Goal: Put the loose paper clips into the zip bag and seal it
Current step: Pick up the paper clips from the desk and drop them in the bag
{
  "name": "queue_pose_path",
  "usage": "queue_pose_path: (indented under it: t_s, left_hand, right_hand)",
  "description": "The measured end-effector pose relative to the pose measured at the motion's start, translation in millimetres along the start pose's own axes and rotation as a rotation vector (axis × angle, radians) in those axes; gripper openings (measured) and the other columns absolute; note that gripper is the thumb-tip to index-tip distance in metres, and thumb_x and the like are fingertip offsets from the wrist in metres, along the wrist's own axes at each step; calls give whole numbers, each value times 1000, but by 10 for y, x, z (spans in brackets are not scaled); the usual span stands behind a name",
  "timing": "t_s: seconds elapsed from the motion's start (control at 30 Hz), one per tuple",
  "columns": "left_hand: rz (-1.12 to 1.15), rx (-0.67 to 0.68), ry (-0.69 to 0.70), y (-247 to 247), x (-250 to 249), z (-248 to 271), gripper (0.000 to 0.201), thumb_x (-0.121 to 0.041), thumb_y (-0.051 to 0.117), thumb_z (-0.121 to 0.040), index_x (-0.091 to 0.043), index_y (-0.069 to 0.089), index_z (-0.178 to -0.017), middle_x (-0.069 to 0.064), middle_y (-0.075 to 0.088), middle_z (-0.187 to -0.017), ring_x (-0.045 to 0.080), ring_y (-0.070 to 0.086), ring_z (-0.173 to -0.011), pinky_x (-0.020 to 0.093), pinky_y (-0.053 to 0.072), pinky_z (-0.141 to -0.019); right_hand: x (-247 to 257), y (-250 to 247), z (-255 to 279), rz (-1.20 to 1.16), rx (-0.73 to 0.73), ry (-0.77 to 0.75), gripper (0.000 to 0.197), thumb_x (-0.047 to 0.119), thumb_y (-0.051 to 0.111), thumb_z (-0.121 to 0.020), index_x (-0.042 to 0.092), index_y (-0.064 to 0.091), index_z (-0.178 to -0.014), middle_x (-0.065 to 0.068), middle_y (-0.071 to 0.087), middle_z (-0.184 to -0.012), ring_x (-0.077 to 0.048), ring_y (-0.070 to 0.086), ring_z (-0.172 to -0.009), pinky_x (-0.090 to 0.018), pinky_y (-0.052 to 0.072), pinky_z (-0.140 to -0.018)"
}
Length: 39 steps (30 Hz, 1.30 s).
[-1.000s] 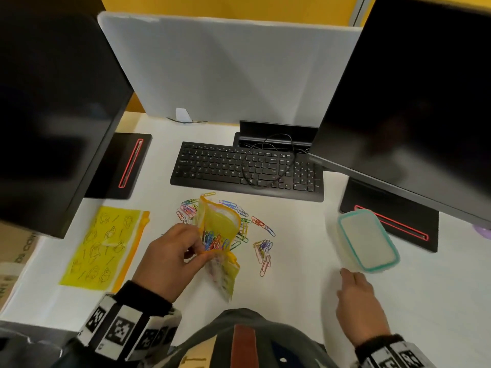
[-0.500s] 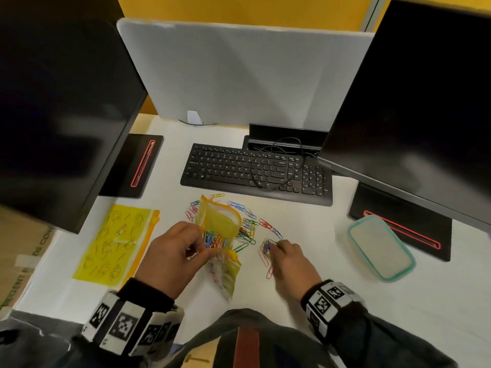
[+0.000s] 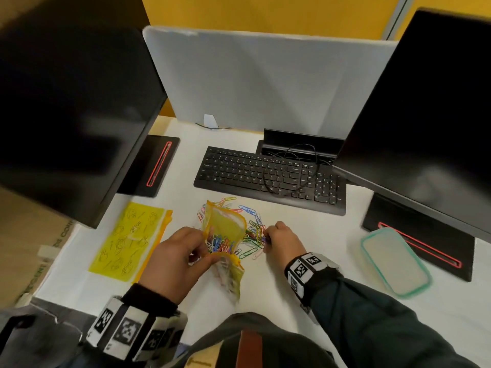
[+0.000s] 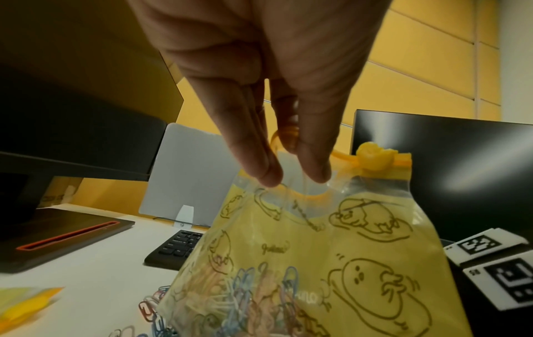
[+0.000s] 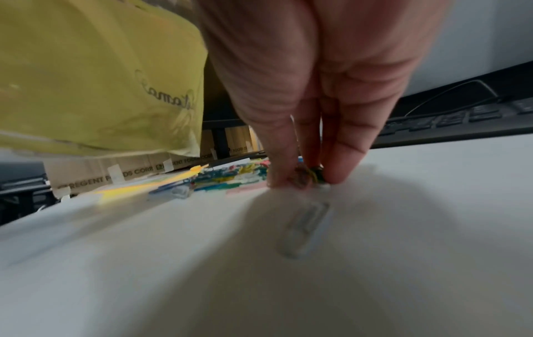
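A black plastic keyboard (image 3: pixel 268 176) with a looped thin cable lies beyond the fingertips. A flat yellow printed plastic pouch (image 3: pixel 127 239) lies left of the fingers; a teal-rimmed rectangular container lid (image 3: pixel 394 261) lies well right.

The white desk (image 3: pixel 305 274) carries a keyboard (image 3: pixel 268 179); before it loose paper clips (image 3: pixel 249 229), a yellow sheet (image 3: pixel 127 240) left, a lidded container (image 3: pixel 396 262) right.
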<state>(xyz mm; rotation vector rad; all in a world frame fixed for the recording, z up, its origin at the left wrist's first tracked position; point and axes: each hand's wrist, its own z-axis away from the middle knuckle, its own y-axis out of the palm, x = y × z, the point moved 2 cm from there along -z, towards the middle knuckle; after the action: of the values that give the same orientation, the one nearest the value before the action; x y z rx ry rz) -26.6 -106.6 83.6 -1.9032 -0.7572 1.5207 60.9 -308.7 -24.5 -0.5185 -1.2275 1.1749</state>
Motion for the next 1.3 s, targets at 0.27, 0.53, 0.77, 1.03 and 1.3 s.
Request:
queue_pose_path:
  t_s: [0.27, 0.53, 0.77, 1.03, 1.3]
  left_hand:
    - [0, 1, -37, 47, 5, 17, 36, -57, 58, -67, -23, 49, -59, -2, 60, -76, 10, 59, -65, 27, 52, -56]
    - [10, 31, -21, 136, -30, 28, 32, -56, 54, -70, -26, 44, -64, -2, 59, -76, 17, 62, -73, 28, 51, -55]
    - [1, 72, -12, 184, -45, -31, 33, -55, 55, -70, -24, 46, -61, -5, 57, -76, 13, 60, -72, 24, 49, -57]
    - [-7, 103, 36, 235, -91, -80, 45, -69, 47, -72, -24, 43, -64, -7, 53, -75, 14, 57, -67, 30, 50, -56]
    - [-15, 136, 124, 282, -220, -231, 30, -48, 56, -74, -24, 40, -65, -7, 47, -73, 13, 47, -61, 34, 48, -54]
  right_hand:
    - [69, 41, -44, 93, 56, -2, 43, 21, 69, -78, 5, 52, -114, -13, 47, -118, -30, 47, -111, -37, 46, -87]
    - [69, 50, -73, 202, 30, -62, 25, 1, 39, -92, 1, 47, -116, -19, 49, -121, -32, 47, -113, -39, 46, -84]
    - [-84, 43, -8, 203, 33, -26, 28, -1, 34, -92, 2, 43, -118, -17, 47, -124, -31, 43, -116, -36, 43, -85]
    - [-186, -434, 191, -567, -180, 173, 27, -2, 53, -82, 20, 51, -67, -1, 60, -65, -13, 54, -55, -23, 43, -58]
    - [530, -900, 371, -751, -131, -112, 19, 10, 73, -74, 20, 58, -69, -4, 57, -62, -16, 51, -54, -35, 50, -57]
